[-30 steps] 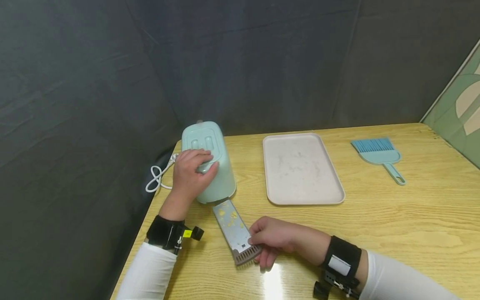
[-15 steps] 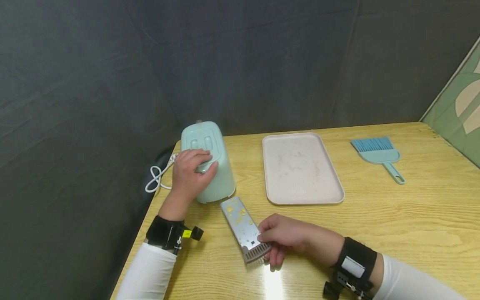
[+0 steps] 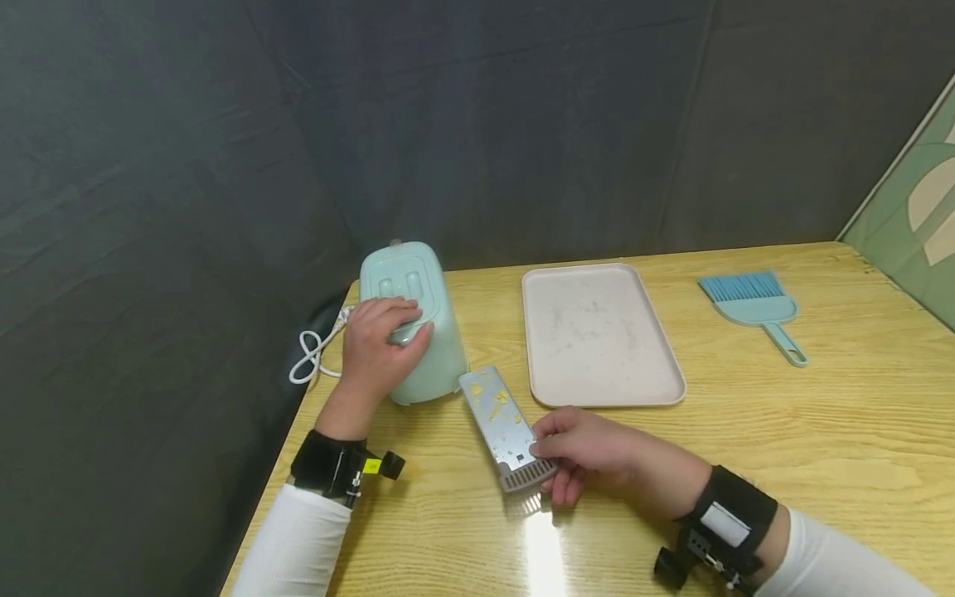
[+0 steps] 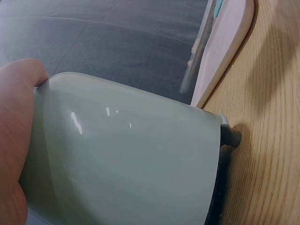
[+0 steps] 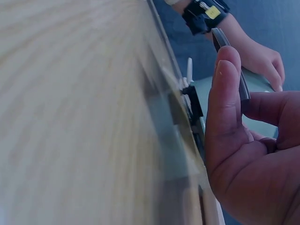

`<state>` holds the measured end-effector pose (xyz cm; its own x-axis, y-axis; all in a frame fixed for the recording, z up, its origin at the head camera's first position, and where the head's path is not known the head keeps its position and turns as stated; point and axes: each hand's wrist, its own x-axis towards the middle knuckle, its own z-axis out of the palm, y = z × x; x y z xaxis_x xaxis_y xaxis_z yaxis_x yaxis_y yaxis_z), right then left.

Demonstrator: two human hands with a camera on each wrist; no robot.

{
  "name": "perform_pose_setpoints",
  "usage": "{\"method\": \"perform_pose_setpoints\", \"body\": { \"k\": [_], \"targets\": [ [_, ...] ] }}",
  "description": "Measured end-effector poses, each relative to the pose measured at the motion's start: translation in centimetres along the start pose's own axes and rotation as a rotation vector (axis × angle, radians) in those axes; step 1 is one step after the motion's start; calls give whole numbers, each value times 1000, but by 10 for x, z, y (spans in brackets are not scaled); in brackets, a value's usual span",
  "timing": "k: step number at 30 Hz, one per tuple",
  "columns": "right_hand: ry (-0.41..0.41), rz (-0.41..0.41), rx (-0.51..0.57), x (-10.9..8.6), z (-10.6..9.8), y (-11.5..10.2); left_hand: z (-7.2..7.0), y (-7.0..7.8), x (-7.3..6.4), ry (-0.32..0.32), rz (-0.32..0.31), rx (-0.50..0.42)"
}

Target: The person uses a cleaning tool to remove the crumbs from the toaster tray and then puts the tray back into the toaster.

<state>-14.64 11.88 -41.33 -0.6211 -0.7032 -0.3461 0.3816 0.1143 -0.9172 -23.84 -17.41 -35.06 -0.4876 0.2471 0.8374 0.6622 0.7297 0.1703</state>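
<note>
A mint-green toaster (image 3: pixel 440 365) stands at the left of the table. My left hand (image 3: pixel 382 344) grips its top, the thumb along the right edge; the left wrist view shows its glossy side. My right hand (image 3: pixel 589 452) pinches the slotted brown end of a crumb tray (image 3: pixel 496 419), thumb on top and fingers beneath. Yellow crumbs (image 3: pixel 498 400) lie scattered on its metal surface, mostly toward the far end. The crumb tray is out of the toaster and raised above the table, its far end near the toaster's front right corner. In the right wrist view it shows nearly edge-on.
A pale pink rectangular tray (image 3: pixel 600 340) with faint smudges lies right of the toaster. Farther right is a small blue brush (image 3: pixel 757 307) with a handle. A white cord (image 3: pixel 307 356) loops at the table's left edge. Dark cloth (image 3: pixel 522 133) hangs behind.
My right hand has drawn the crumb tray clear of the toaster, then moved it right and farther from me. My left hand stays on the toaster.
</note>
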Motion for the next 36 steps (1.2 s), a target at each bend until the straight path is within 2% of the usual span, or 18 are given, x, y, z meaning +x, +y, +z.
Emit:
{"method": "perform_pose_setpoints", "body": {
  "k": [10,20,30,36],
  "targets": [
    [9,-35,103,4,-16,-17,0,0,0,-6,-10,-2],
    [13,-137,163,19,-23,-32,0,-1,-1,2,2,-1],
    [43,-193,225,34,-20,-48,-2,-1,-1,5,0,-2],
    [49,-214,249,35,-16,-61,-2,0,0,3,2,3]
  ]
}}
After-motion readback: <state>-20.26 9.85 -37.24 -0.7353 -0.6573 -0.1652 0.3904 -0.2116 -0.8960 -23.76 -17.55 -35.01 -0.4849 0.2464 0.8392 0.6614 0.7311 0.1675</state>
